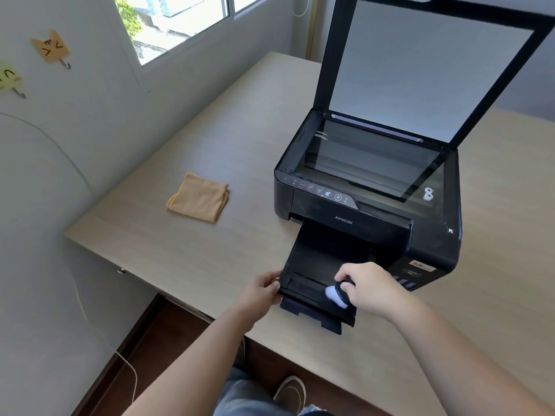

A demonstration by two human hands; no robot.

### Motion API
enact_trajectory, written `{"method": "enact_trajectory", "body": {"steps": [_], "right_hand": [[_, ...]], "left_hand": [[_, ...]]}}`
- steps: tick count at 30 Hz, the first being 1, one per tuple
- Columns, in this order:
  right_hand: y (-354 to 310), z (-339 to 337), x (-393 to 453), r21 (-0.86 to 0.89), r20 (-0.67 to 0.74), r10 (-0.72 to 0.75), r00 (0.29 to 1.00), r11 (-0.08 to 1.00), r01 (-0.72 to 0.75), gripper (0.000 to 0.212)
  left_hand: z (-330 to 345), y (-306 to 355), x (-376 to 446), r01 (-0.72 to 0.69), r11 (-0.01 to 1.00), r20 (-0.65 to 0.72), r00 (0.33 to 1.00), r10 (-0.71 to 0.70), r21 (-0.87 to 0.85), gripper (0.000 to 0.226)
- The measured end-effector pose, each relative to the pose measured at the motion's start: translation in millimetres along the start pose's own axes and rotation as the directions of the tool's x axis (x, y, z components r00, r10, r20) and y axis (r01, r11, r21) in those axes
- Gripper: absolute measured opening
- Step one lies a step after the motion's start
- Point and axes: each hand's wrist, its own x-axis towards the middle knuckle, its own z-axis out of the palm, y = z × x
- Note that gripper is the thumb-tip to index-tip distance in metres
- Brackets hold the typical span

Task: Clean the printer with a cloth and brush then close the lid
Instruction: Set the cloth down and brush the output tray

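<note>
A black Epson printer (318, 205) stands on a light wooden table (210, 253). Its scanner lid (426, 67) is raised upright, with the glass bed (369, 159) exposed. The output tray (312, 259) is pulled out toward me over the table's front edge. My left hand (264, 291) grips the tray's left front corner. My right hand (368, 288) holds a small black brush (338, 294) whose white bristles press on the tray's front part. A folded orange cloth (198, 198) lies on the table, left of the printer and apart from both hands.
A wall with two cat-shaped hooks (52, 48) and a window (177, 22) runs along the table's left side. A thin cable (129, 370) hangs below the table's left end. My shoe (289, 391) shows on the dark floor under the table edge.
</note>
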Motion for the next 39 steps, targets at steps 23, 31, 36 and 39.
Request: {"method": "enact_trajectory", "body": {"steps": [23,31,36,39], "right_hand": [[-44.5,17.7,7.0,0.066,0.106,-0.180,0.978,0.983,0.173,0.024],[-40.6,14.2,13.9,0.042,-0.035,0.002,0.999,0.999,0.000,0.026],[-52.0,26.2,8.6,0.135,0.105,-0.144,0.984,0.982,0.129,0.021],[-21.9,9.7,-2.0,-0.123,0.264,-0.012,0.964,0.991,0.046,0.021]], "left_hand": [[-2.2,-3.2,6.1,-0.005,1.000,0.045,0.999,0.005,-0.005,0.037],[-1.9,-4.4,5.6,-0.006,1.000,0.039,0.999,0.005,0.020,0.036],[-3.5,-3.7,8.1,0.006,1.000,0.049,0.999,-0.007,0.030,0.036],[-3.9,-4.0,7.5,0.007,0.999,0.050,0.999,-0.008,0.035,0.036]]}}
